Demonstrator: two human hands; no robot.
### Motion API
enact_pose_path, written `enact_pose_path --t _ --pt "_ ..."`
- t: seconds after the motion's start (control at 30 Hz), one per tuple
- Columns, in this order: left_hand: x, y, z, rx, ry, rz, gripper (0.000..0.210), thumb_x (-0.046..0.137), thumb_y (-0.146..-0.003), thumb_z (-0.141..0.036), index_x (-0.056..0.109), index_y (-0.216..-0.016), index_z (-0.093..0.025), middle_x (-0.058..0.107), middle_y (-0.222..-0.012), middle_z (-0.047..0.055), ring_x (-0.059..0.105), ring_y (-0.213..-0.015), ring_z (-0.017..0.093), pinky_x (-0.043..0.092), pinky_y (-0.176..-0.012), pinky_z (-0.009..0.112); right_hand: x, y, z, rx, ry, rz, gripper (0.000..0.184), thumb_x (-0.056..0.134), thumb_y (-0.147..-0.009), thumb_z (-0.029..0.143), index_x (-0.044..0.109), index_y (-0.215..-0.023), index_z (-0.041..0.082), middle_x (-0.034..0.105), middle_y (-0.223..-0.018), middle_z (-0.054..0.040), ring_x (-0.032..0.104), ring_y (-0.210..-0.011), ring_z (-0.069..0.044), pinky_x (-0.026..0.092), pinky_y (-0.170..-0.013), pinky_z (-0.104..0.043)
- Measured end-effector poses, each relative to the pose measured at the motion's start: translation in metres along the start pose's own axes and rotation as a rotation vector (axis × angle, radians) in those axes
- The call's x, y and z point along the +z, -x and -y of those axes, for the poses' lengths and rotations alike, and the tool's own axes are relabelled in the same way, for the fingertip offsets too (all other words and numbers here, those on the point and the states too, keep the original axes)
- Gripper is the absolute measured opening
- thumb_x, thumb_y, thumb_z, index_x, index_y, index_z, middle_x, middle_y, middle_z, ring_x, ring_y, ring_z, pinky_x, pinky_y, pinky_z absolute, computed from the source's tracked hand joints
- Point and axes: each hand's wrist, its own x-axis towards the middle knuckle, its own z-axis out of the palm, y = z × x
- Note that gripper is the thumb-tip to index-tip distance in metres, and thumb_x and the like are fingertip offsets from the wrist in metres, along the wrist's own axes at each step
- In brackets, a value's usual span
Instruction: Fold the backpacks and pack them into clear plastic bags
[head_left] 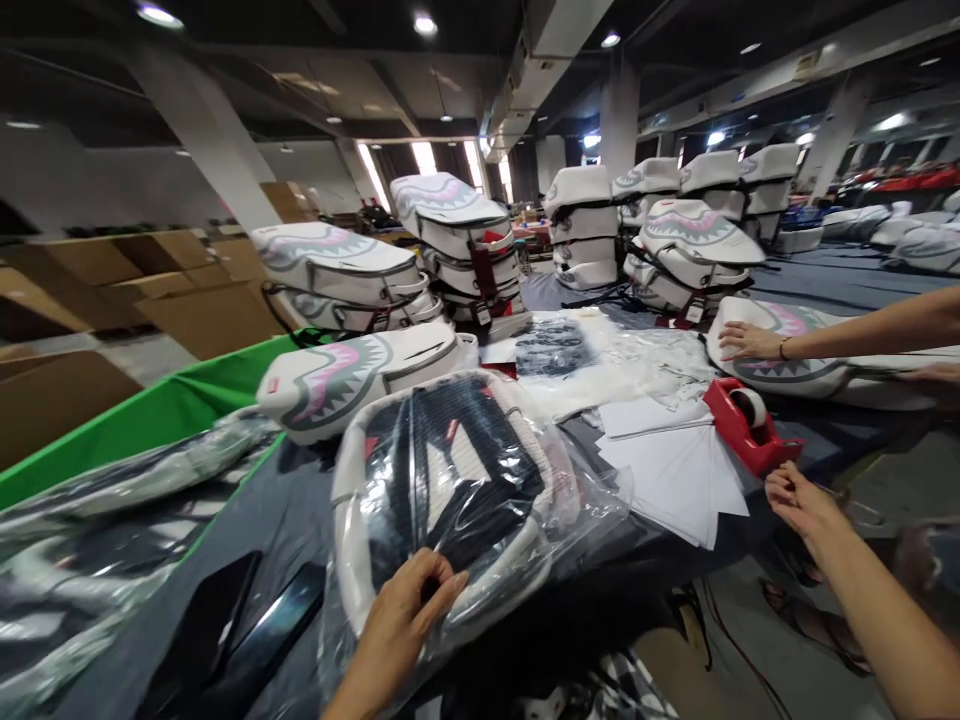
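A white and black backpack [457,450] lies in a clear plastic bag [585,520] on the table before me. My left hand [405,610] is closed at the bag's near edge, thumb and fingers pinching the plastic over the backpack. To the right, a red tape dispenser [750,430] holding a roll of tape [748,405] stands at the table's side. My right hand [810,505] is closed at its front end, fingertips pinched where the tape comes off. The clear tape itself hardly shows.
White paper sheets [667,460] lie left of the dispenser. Shark-mouth backpacks [352,375] stand stacked behind. Two dark phone-like slabs [262,640] lie at left, near a green-edged bin [172,400] of bagged goods. A co-worker's hand [750,342] rests on another backpack [802,335].
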Motion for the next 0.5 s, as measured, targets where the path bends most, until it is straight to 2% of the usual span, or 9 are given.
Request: enact_pose_path --t 0.1,0.17,0.2,0.27,0.33,0.37,0.43,0.5 --pt "0.001 0.004 -0.008 0.033 0.054 -0.029 0.041 0.059 -0.083 -0.061 0.058 -0.067 -0.023 0.060 -0.069 0.000 0.054 -0.067 0.018 0.041 -0.065 0.028 0.052 0.031 0.012 0.080 -0.075 0.212 0.055 0.079 -0.065 0.057 0.034 -0.060 0.025 0.026 -0.054 0.0078 0.015 -0.044 -0.007 0.017 -0.031 -0.017" --pt "0.001 0.003 -0.010 0.033 0.061 -0.032 0.031 0.063 -0.083 -0.049 0.059 -0.068 -0.022 0.062 -0.073 0.000 0.055 -0.072 0.018 0.040 -0.069 0.028 0.091 0.056 0.028 0.048 -0.069 0.389 0.049 0.081 -0.066 0.058 0.045 -0.066 0.025 0.032 -0.057 0.0061 0.021 -0.046 -0.008 0.022 -0.035 -0.019" --pt "0.002 0.002 -0.010 0.017 0.052 -0.030 0.027 0.065 -0.083 -0.043 0.059 -0.067 -0.022 0.062 -0.074 -0.001 0.056 -0.073 0.017 0.039 -0.070 0.028 0.112 0.068 0.038 -0.003 -0.005 0.527 0.047 0.082 -0.068 0.059 0.051 -0.070 0.024 0.036 -0.059 0.0049 0.026 -0.048 -0.009 0.026 -0.038 -0.021" --pt "0.002 -0.001 -0.009 -0.025 0.032 -0.024 0.022 0.069 -0.082 -0.035 0.060 -0.068 -0.021 0.062 -0.075 -0.002 0.055 -0.073 0.016 0.037 -0.070 0.027 0.156 0.089 0.057 -0.179 0.236 0.918 0.044 0.079 -0.072 0.061 0.056 -0.072 0.023 0.043 -0.061 0.0026 0.035 -0.053 -0.011 0.034 -0.047 -0.024" --pt "0.002 -0.003 -0.008 -0.061 0.026 -0.022 0.020 0.073 -0.081 -0.031 0.061 -0.069 -0.020 0.061 -0.076 -0.003 0.054 -0.072 0.015 0.035 -0.069 0.026 0.203 0.106 0.072 -0.397 0.517 1.356 0.043 0.071 -0.080 0.061 0.056 -0.070 0.022 0.047 -0.065 0.0014 0.040 -0.059 -0.013 0.035 -0.054 -0.026" --pt "0.002 -0.004 -0.008 -0.071 0.029 -0.024 0.020 0.075 -0.081 -0.030 0.061 -0.070 -0.020 0.061 -0.077 -0.003 0.054 -0.071 0.014 0.035 -0.068 0.026 0.227 0.113 0.077 -0.503 0.623 1.535 0.041 0.066 -0.084 0.059 0.055 -0.070 0.022 0.048 -0.066 0.0013 0.041 -0.061 -0.014 0.034 -0.056 -0.026" --pt "0.003 -0.003 -0.009 -0.074 0.038 -0.026 0.021 0.076 -0.082 -0.029 0.062 -0.071 -0.020 0.061 -0.077 -0.004 0.054 -0.071 0.014 0.034 -0.067 0.026 0.270 0.122 0.078 -0.685 0.788 1.763 0.032 0.059 -0.089 0.050 0.054 -0.071 0.023 0.050 -0.067 0.0022 0.040 -0.061 -0.014 0.030 -0.058 -0.027" --pt "0.003 -0.002 -0.009 -0.060 0.042 -0.024 0.020 0.077 -0.083 -0.028 0.062 -0.072 -0.020 0.062 -0.077 -0.004 0.055 -0.071 0.014 0.033 -0.068 0.026 0.303 0.126 0.071 -0.813 0.958 1.854 0.021 0.059 -0.086 0.038 0.053 -0.071 0.024 0.053 -0.066 0.0032 0.042 -0.060 -0.014 0.026 -0.058 -0.028"
